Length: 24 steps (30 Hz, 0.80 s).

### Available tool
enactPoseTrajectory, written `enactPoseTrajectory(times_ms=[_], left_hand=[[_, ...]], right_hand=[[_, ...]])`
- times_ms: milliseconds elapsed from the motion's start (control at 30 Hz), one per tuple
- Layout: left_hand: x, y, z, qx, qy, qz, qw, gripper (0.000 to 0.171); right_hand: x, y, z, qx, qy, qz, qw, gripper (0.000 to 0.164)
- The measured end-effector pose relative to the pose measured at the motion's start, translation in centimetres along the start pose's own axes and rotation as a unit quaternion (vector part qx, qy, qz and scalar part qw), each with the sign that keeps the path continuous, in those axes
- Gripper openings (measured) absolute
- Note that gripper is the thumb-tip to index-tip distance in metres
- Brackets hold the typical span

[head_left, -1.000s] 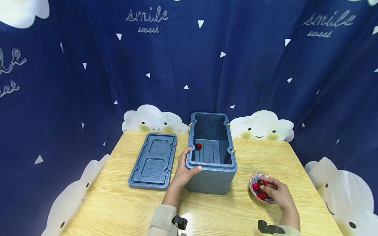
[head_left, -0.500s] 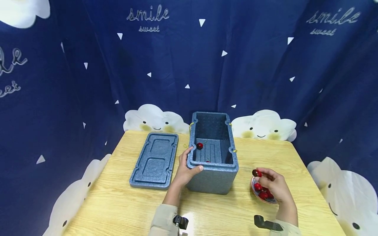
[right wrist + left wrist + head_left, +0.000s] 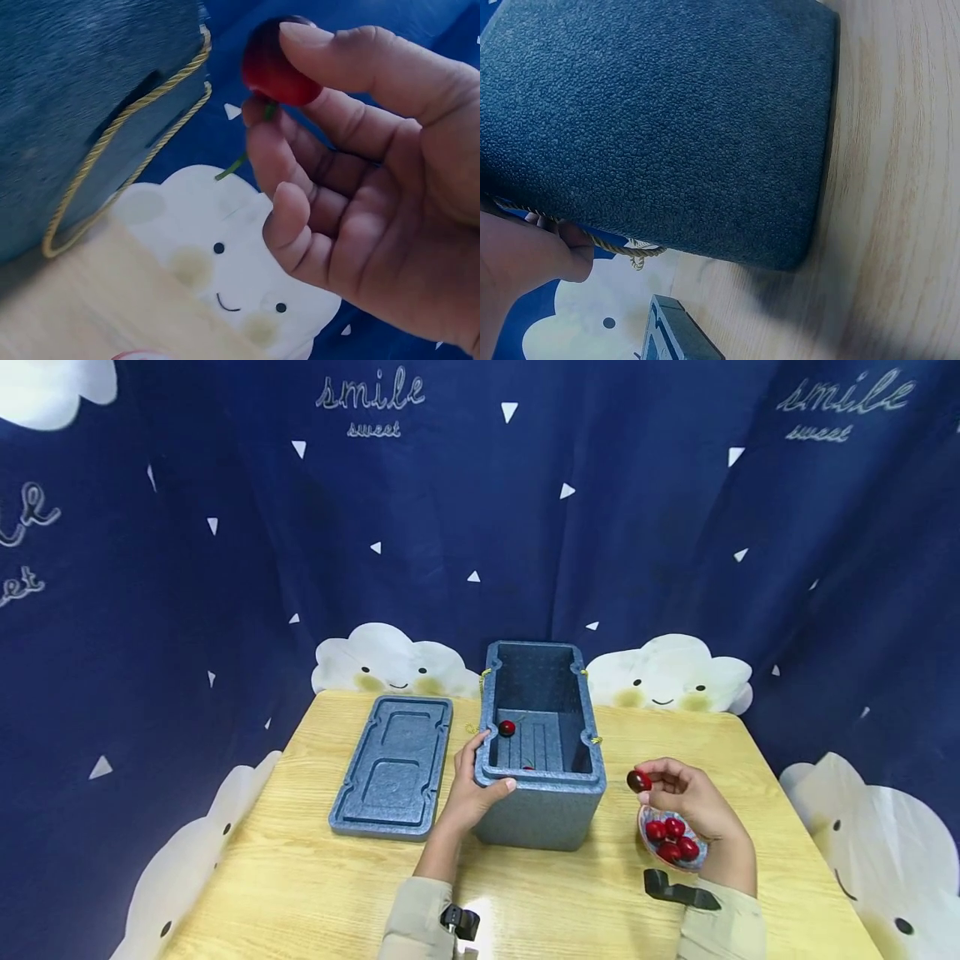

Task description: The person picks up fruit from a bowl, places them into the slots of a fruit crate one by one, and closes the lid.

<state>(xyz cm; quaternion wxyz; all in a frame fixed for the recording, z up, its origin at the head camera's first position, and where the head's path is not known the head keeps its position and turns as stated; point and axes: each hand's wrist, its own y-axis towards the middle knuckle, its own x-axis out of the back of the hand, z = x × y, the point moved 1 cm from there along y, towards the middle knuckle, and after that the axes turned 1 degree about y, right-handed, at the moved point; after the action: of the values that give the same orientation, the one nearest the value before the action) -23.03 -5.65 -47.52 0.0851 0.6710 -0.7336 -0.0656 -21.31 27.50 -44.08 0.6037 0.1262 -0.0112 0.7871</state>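
A blue-grey foam box [image 3: 540, 752] stands open on the wooden table [image 3: 300, 877]. One red cherry [image 3: 507, 728] lies on its floor at the left. My left hand [image 3: 474, 781] grips the box's near left rim, thumb over the edge; the left wrist view shows the box wall [image 3: 667, 120] and a yellow cord handle [image 3: 619, 247]. My right hand [image 3: 678, 793] pinches a red cherry [image 3: 638, 781] between thumb and fingers, raised above a small plate [image 3: 701, 853] holding several cherries [image 3: 671, 839]. In the right wrist view the cherry [image 3: 277, 67] sits at my fingertips [image 3: 300, 34] beside the box [image 3: 82, 105].
The box's lid [image 3: 393, 766] lies flat, inner side up, left of the box. A dark blue curtain [image 3: 225, 527] with white clouds encloses the table on three sides. Bare table lies along the front edge.
My right hand took a cherry from the plate, lifted it and moved up and left toward the box. The left hand has stayed on the box rim.
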Motion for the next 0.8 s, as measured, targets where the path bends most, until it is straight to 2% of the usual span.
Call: enactPoseTrajectory(times_ms=[100,200,333,600,800], left_hand=[[0.0,-0.4,-1.3,-0.001,-0.001,0.003,1.0,0.083],[0.0,-0.6,-1.6,-0.003,-0.001,0.003,1.0,0.082],[-0.1,-0.6,-1.7,-0.008,-0.001,0.0,1.0,0.081],[-0.1,-0.9,-1.8,0.009,0.004,0.008,0.9999,0.081],[0.0,-0.7,-1.6,-0.002,0.014,0.007,0.9999,0.081]], right_hand=[[0.6,0.5,0.5,-0.001,-0.008,0.015,1.0,0.033],[1.2,0.8,0.9,-0.004,-0.013,0.026,1.0,0.033],[1.7,1.2,1.8,0.005,-0.012,0.043,0.999,0.033],[1.5,2.7,3.5,0.033,-0.013,0.089,0.995,0.034],[1.0,4.1,4.6,0.038,-0.018,0.097,0.994,0.034]])
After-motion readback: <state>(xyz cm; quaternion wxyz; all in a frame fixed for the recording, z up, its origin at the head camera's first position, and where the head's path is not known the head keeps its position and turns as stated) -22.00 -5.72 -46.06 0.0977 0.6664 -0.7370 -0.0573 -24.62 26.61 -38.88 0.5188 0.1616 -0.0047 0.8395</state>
